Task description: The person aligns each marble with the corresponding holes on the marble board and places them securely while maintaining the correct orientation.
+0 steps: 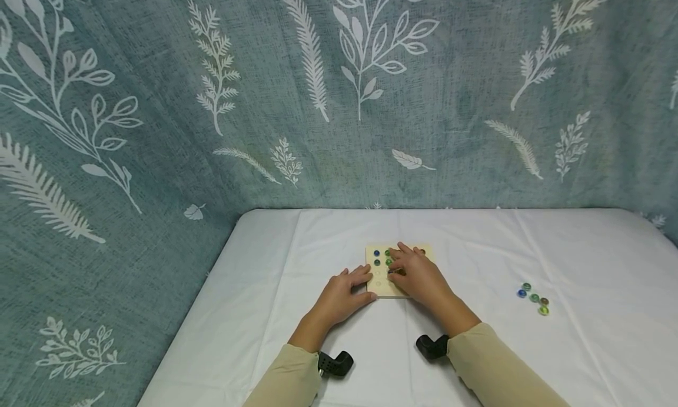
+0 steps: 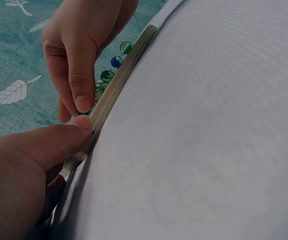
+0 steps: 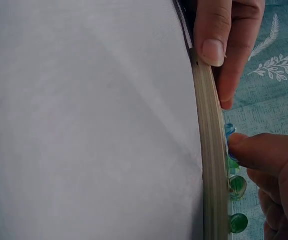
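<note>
"Head view, board and hands: where does the pale board [image 1: 391, 291] lie?"

"On the white tabletop [image 1: 466, 230], nearer its far edge and slightly left of midway between the far corners; seated marbles [image 1: 376, 253] occupy its rows, and loose marbles [image 1: 534, 298] lie toward the right edge."

"How are the hands disposed?"

"Left hand [image 1: 341, 295]: partly spread, thumb and fingers grasping the board's near-left corner. Right hand [image 1: 421, 276]: nearly closed, thumb and finger pinching a blue marble [image 2: 82, 113] at the board's surface."
</note>
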Demonstrator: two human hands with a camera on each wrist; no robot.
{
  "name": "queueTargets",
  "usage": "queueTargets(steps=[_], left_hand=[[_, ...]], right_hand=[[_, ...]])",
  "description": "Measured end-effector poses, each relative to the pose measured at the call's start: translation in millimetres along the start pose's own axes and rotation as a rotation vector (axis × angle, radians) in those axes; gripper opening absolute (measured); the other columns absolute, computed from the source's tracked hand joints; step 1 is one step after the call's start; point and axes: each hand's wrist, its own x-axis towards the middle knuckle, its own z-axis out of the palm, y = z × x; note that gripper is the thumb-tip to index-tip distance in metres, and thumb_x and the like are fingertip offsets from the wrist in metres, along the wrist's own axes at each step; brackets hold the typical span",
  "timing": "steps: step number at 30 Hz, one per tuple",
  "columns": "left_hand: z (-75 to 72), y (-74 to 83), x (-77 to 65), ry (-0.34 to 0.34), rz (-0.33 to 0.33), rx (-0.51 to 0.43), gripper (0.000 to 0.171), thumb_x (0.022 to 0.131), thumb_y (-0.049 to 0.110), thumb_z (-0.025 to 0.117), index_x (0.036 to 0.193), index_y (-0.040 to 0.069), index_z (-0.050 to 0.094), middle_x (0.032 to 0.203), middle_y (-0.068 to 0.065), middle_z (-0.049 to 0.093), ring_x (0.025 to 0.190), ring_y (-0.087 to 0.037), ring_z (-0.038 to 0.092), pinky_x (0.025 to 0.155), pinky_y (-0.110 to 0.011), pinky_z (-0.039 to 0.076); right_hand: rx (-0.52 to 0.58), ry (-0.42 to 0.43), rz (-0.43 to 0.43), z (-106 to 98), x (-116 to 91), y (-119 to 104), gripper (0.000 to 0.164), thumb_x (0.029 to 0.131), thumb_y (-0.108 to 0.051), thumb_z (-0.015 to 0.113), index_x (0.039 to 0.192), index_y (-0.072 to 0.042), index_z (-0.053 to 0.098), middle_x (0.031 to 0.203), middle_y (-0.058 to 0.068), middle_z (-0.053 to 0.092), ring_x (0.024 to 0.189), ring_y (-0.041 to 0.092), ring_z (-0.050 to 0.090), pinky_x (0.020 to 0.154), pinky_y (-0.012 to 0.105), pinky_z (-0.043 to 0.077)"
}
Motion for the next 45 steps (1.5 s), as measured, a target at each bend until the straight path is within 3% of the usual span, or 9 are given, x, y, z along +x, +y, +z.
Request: queueTargets(steps=[10,27,32,37,45], left_hand=[[-0.6,2.8,-1.3,-0.005,-0.013,-0.007,0.054,0.090,0.037,0.071,0.138,0.016,0.059,0.150,0.008,0.047,0.143,-0.022,0.039,0.122,-0.044,0.028],[-0.1,0.3,0.8,0.006,0.011,0.006,0.053,0.090,0.038,0.072,0.137,0.015,0.060,0.149,0.006,0.048,0.141,-0.017,0.042,0.122,-0.042,0.029],[-0.6,0.2,0.4,0.000,0.003,0.009,0.053,0.090,0.038,0.071,0.137,0.015,0.060,0.149,0.007,0.048,0.142,-0.020,0.041,0.122,-0.042,0.030],[-0.3,1.4,0.8,-0.002,-0.004,0.021,0.054,0.090,0.038,0.071,0.137,0.016,0.060,0.149,0.008,0.047,0.142,-0.020,0.040,0.121,-0.044,0.030],[0.2,5.1,-0.6,0.004,-0.026,0.004,0.054,0.089,0.035,0.073,0.136,0.014,0.061,0.149,0.007,0.048,0.142,-0.018,0.041,0.122,-0.042,0.029]], right_hand=[[-0.020,-0.021,-0.007,3,4,-2,0.023,0.088,-0.020,0.075,0.107,-0.008,0.076,0.148,0.011,0.050,0.146,0.033,0.031,0.122,0.055,0.021],[-0.016,-0.036,-0.003,-2,3,-4,0.026,0.088,-0.020,0.074,0.110,-0.007,0.075,0.147,0.012,0.051,0.145,0.035,0.032,0.121,0.058,0.022],[0.018,-0.037,0.012,-5,2,-5,0.030,0.089,-0.023,0.073,0.113,-0.005,0.074,0.148,0.011,0.050,0.146,0.034,0.032,0.121,0.058,0.022],[0.077,-0.019,0.029,-15,-3,-1,0.033,0.091,-0.025,0.071,0.116,-0.006,0.073,0.149,0.012,0.048,0.144,0.043,0.032,0.118,0.064,0.024],[0.218,0.046,0.143,-43,-20,27,0.037,0.093,-0.028,0.069,0.122,-0.005,0.070,0.152,0.009,0.046,0.147,0.035,0.028,0.117,0.063,0.026]])
